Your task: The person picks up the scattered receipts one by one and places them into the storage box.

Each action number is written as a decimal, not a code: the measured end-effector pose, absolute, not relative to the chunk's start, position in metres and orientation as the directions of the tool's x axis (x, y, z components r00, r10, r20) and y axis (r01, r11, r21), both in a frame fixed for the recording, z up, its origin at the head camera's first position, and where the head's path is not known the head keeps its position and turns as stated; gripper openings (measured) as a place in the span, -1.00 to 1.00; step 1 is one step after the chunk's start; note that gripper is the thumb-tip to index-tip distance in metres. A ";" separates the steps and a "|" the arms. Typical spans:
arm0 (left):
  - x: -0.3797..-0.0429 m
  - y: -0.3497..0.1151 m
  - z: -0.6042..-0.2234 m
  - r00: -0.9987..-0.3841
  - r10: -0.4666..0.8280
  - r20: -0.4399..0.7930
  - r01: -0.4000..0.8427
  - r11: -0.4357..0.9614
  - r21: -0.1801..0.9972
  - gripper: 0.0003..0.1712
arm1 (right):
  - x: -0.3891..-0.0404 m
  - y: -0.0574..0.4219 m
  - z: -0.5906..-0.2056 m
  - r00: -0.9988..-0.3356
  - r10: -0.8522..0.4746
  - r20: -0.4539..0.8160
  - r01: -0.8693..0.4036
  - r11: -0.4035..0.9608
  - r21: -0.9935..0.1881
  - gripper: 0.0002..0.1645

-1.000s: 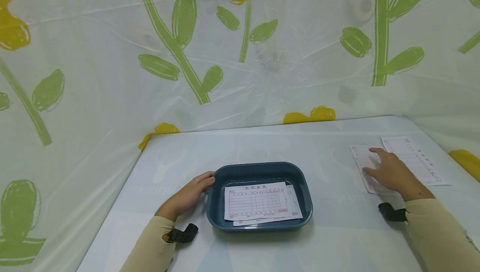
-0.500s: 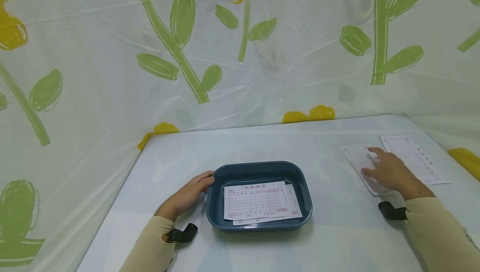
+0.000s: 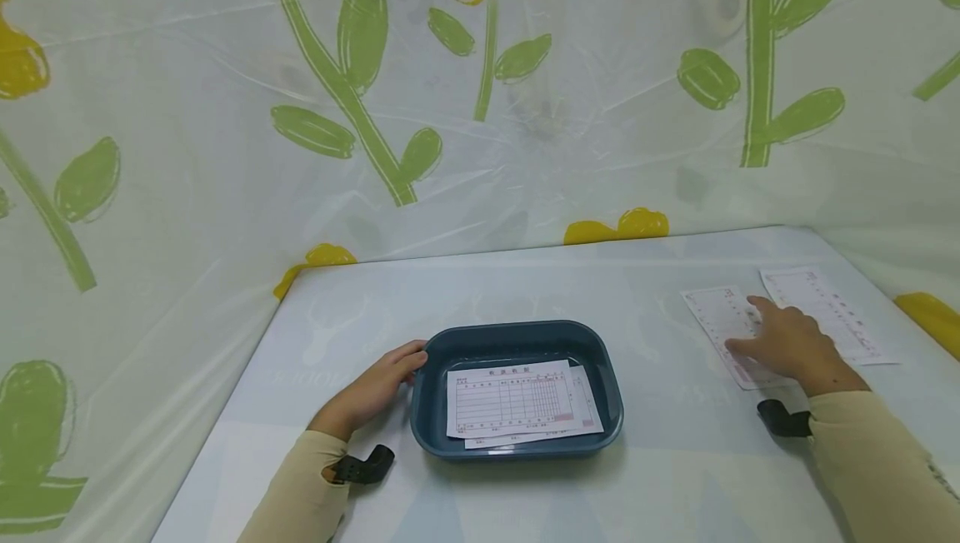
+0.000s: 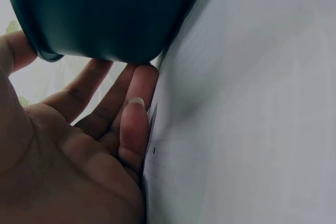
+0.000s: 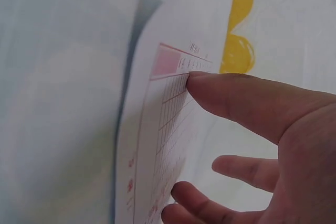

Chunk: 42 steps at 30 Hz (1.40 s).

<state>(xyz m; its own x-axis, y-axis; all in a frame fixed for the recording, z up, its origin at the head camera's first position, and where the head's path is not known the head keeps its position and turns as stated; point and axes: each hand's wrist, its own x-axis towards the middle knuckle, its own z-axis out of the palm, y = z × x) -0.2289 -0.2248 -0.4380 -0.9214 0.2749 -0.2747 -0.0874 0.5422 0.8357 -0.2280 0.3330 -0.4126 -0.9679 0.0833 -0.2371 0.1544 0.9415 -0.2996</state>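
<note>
A blue plastic tray (image 3: 517,345) sits on the white table (image 3: 660,476) with two printed, ruled receipt forms inside: the upper form (image 3: 506,401) lies over most of the lower form (image 3: 590,411), whose right and bottom edges peek out, as though they were laid in one after the other without squaring up. At the tray's left end the left hand (image 3: 373,386) rests relaxed fingers against the rim and outer wall without pinching them, probably to steady the tray. Well to the right of the tray, the right hand (image 3: 793,349) is spread over the nearer loose form (image 3: 716,322), a wide gap between thumb and index finger. The right wrist view puts the thumb at the printed grid, where it seems to touch the paper; the other fingers stand apart from it, so nothing is gripped, and the hand looks placed to press or slide the paper rather than hold it. A shadow runs along that form's edge, though whether it is lifted I cannot tell. Just beyond it from the tray, the farther loose form (image 3: 816,297) lies partly behind the hand. Compared with a second ago, the nearer loose form lies closer to the tray and more aslant; since the half-second-ago frame the right hand has drawn slightly away from the tray, while the left hand, tray and its contents look unchanged.
</note>
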 end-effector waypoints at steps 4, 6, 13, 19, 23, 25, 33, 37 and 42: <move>-0.230 -0.225 -0.438 -0.920 0.279 -0.274 -0.084 0.543 0.835 -0.46 | -0.228 0.332 -0.413 -0.969 0.082 -0.235 0.154 0.938 -0.310 0.25; -0.230 -0.225 -0.438 -0.919 0.284 -0.273 -0.082 0.542 0.837 -0.47 | -0.229 0.332 -0.413 -0.972 0.072 -0.226 0.144 0.937 -0.320 0.24; -0.230 -0.226 -0.439 -0.915 0.302 -0.267 -0.069 0.535 0.842 -0.48 | -0.230 0.332 -0.416 -0.979 0.031 -0.200 0.109 0.914 -0.390 0.19; -0.231 -0.226 -0.439 -0.915 0.307 -0.263 -0.061 0.538 0.841 -0.49 | -0.230 0.330 -0.419 -0.985 0.018 -0.172 0.090 0.901 -0.425 0.23; -0.231 -0.226 -0.439 -0.916 0.299 -0.266 -0.066 0.541 0.839 -0.50 | -0.230 0.329 -0.418 -0.985 0.038 -0.167 0.108 0.894 -0.435 0.25; -0.231 -0.226 -0.439 -0.917 0.296 -0.267 -0.070 0.541 0.838 -0.50 | -0.231 0.328 -0.417 -0.984 0.047 -0.170 0.119 0.888 -0.444 0.23; -0.231 -0.226 -0.439 -0.918 0.294 -0.268 -0.070 0.545 0.836 -0.50 | -0.233 0.323 -0.415 -0.990 0.079 -0.115 0.125 0.869 -0.479 -0.01; -0.230 -0.226 -0.437 -0.917 0.294 -0.269 -0.068 0.549 0.833 -0.49 | -0.233 0.320 -0.415 -0.995 0.071 -0.069 0.096 0.864 -0.494 -0.18; -0.230 -0.225 -0.437 -0.916 0.296 -0.270 -0.072 0.541 0.838 -0.49 | -0.231 0.315 -0.414 -0.997 0.069 -0.023 0.071 0.863 -0.500 -0.38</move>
